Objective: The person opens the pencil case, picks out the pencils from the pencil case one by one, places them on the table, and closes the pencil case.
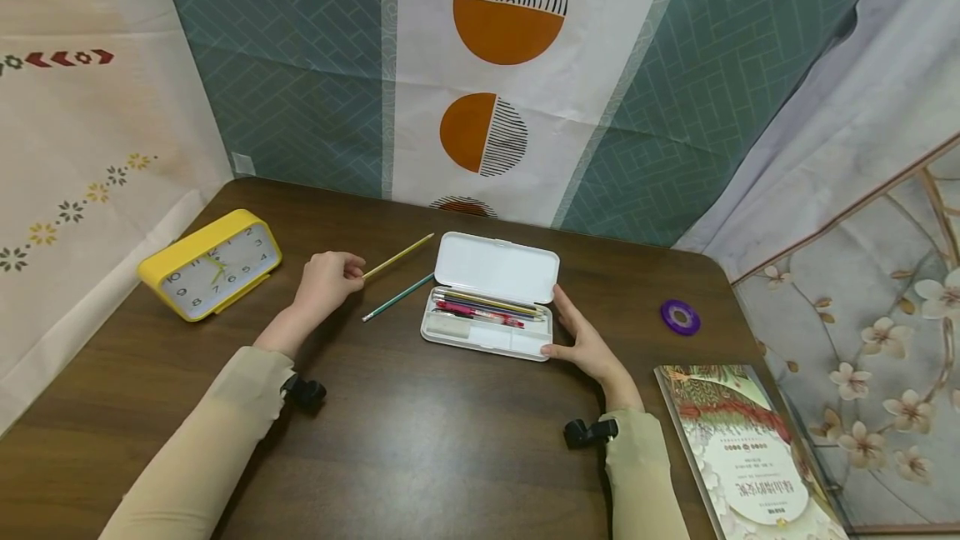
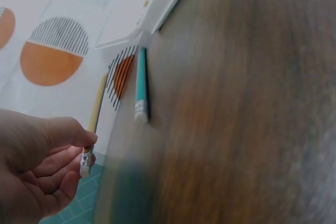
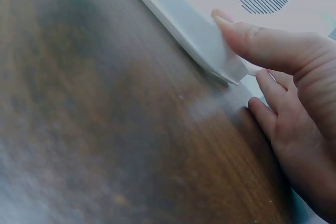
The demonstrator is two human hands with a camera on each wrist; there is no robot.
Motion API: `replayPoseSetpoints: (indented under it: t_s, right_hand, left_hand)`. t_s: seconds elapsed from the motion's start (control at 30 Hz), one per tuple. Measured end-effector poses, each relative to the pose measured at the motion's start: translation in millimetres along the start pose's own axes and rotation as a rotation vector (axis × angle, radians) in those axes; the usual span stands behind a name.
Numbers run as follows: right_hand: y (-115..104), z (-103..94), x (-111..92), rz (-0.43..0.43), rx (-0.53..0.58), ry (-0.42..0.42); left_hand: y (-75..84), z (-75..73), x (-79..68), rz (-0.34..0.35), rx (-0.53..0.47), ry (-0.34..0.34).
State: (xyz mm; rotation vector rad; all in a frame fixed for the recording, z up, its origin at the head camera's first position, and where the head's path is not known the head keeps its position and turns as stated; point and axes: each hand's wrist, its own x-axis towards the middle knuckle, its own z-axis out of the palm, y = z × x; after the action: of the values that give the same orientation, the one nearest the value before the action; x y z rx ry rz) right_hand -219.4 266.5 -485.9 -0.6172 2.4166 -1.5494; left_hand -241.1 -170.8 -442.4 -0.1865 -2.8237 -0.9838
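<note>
My left hand (image 1: 327, 280) pinches a yellow pencil (image 1: 401, 255) near its eraser end, between thumb and fingers. In the left wrist view the pencil's white eraser (image 2: 85, 171) sticks out below the fingertips. A teal pencil (image 1: 399, 297) lies on the table beside it, its tip end close to the pencil case. The white pencil case (image 1: 497, 267) stands with its lid raised; several pencils, a red pen (image 1: 487, 317) and a whitish eraser (image 1: 450, 326) lie inside. My right hand (image 1: 588, 344) holds the case's right end, thumb on the near corner, fingers along the side.
A yellow alarm clock (image 1: 213, 263) stands at the left. To the right are a purple ring-shaped roll (image 1: 680, 317) and a book (image 1: 750, 448). A patterned cloth (image 1: 315, 82) hangs along the table's back edge.
</note>
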Motion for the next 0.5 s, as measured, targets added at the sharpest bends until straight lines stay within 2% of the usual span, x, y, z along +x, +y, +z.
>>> replayPoseSetpoints:
  t_s: [0.27,0.5]
  right_hand:
    - [-0.2,-0.4,0.1,0.004,-0.004,-0.001]
    - [-0.3,-0.7,0.1,0.008,-0.002,-0.001]
  left_hand:
    - [0.3,11.4,-0.2,-0.008,0.011,-0.039]
    - [2.6,16.8,0.4,0.013,0.015,-0.056]
